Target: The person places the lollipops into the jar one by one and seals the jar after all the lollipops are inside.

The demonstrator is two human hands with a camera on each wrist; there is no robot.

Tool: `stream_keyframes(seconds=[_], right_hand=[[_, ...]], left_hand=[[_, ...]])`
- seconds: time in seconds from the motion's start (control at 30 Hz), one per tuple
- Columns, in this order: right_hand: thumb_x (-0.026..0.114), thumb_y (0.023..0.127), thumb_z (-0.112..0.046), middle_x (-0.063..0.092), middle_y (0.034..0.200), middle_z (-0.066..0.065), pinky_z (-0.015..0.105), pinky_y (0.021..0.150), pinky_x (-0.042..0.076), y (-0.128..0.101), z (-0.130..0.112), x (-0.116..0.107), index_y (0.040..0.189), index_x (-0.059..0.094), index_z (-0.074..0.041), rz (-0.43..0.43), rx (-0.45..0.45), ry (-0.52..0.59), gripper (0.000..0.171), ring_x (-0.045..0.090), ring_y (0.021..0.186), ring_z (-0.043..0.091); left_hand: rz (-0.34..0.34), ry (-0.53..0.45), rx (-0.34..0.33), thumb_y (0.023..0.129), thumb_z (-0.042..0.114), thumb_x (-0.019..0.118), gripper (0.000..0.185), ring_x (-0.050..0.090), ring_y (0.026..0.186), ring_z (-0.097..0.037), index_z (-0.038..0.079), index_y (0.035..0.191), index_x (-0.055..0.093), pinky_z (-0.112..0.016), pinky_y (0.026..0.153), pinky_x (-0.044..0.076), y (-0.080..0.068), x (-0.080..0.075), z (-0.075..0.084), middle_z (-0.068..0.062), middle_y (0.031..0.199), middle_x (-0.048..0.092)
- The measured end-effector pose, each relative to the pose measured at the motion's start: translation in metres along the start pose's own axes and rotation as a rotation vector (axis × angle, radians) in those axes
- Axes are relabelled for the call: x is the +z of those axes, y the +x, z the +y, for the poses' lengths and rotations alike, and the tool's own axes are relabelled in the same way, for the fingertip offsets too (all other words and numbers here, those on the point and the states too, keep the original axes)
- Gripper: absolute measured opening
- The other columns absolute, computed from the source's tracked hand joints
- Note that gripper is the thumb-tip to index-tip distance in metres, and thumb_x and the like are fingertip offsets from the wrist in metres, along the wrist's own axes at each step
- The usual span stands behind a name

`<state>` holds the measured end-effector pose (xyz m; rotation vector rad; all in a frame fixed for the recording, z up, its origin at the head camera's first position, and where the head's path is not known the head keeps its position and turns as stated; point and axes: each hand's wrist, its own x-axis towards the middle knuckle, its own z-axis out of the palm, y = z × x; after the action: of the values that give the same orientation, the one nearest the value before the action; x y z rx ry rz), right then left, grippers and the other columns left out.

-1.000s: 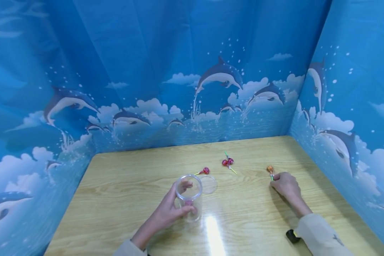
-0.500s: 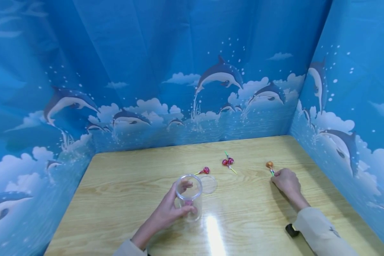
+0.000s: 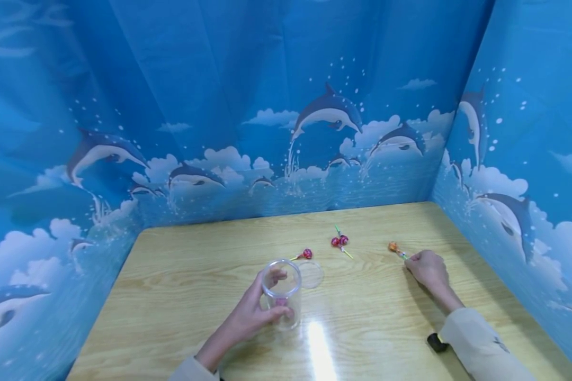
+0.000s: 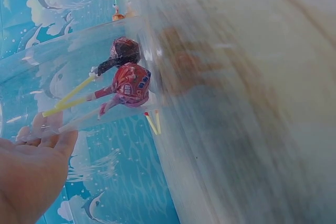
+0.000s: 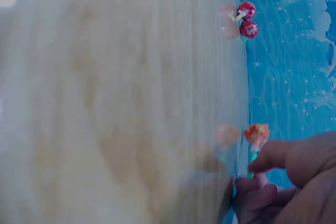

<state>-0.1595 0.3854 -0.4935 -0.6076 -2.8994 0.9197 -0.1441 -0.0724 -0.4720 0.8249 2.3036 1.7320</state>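
Observation:
My left hand (image 3: 248,315) grips a clear plastic jar (image 3: 293,304) round its side, the jar standing upright with its mouth uncovered. Several wrapped lollipops (image 4: 132,83), red and dark with yellow and pale sticks, lie inside at the bottom in the left wrist view. On the right side of the table, my right hand (image 3: 429,271) pinches the green stick of an orange lollipop (image 3: 393,246) between thumb and fingers. The candy head points left and away from the hand, close over the tabletop. In the right wrist view, the orange wrapper (image 5: 256,134) shows just beyond the fingertips.
A round clear lid (image 3: 311,275) lies right beside the jar. Behind it is a red lollipop (image 3: 307,254), and two more dark red lollipops (image 3: 343,240) lie crossed farther back. Blue dolphin-printed curtains (image 3: 248,106) close off the table's (image 3: 181,286) back and sides.
The orange lollipop's head has swung to the left as the stick turned in my right hand's fingers. My left hand and the jar have stayed in place.

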Motion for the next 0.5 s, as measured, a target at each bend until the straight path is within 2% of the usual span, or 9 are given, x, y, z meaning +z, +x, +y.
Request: stream_keyframes(seconds=[0.13, 0.23, 0.37, 0.5], right_hand=[[0.061, 0.085, -0.011, 0.069, 0.072, 0.006, 0.03, 0.053, 0.044, -0.001, 0.007, 0.002, 0.087, 0.074, 0.002, 0.037, -0.029, 0.082, 0.018, 0.055, 0.061, 0.018], [0.061, 0.086, -0.01, 0.069, 0.073, 0.005, 0.029, 0.052, 0.043, -0.002, 0.009, 0.003, 0.093, 0.074, 0.004, 0.04, -0.016, 0.148, 0.02, 0.054, 0.061, 0.017], [0.06, 0.089, -0.01, 0.071, 0.077, 0.007, 0.025, 0.052, 0.045, -0.004, 0.007, 0.003, 0.104, 0.073, 0.008, 0.025, 0.001, 0.234, 0.026, 0.057, 0.065, 0.015], [0.06, 0.097, -0.01, 0.067, 0.075, 0.004, 0.022, 0.051, 0.046, -0.009, -0.002, -0.002, 0.117, 0.066, 0.014, -0.042, -0.007, 0.407, 0.032, 0.056, 0.065, 0.01]], left_hand=[[0.001, -0.004, -0.011, 0.083, 0.015, 0.086, 0.087, 0.05, 0.137, -0.039, 0.012, 0.155, 0.037, -0.067, 0.116, 0.03, 0.0, 0.001, 0.0, -0.014, 0.144, 0.057], [0.002, -0.004, -0.015, 0.083, 0.014, 0.086, 0.087, 0.05, 0.137, -0.038, 0.012, 0.155, 0.037, -0.066, 0.117, 0.029, 0.0, 0.001, 0.0, -0.013, 0.144, 0.057], [0.003, -0.006, -0.017, 0.083, 0.015, 0.087, 0.087, 0.05, 0.137, -0.038, 0.012, 0.155, 0.037, -0.066, 0.117, 0.029, 0.0, 0.001, 0.0, -0.013, 0.145, 0.057], [0.005, -0.006, -0.019, 0.082, 0.018, 0.087, 0.088, 0.05, 0.137, -0.038, 0.012, 0.154, 0.038, -0.066, 0.117, 0.029, 0.0, 0.001, 0.0, -0.013, 0.145, 0.057]])
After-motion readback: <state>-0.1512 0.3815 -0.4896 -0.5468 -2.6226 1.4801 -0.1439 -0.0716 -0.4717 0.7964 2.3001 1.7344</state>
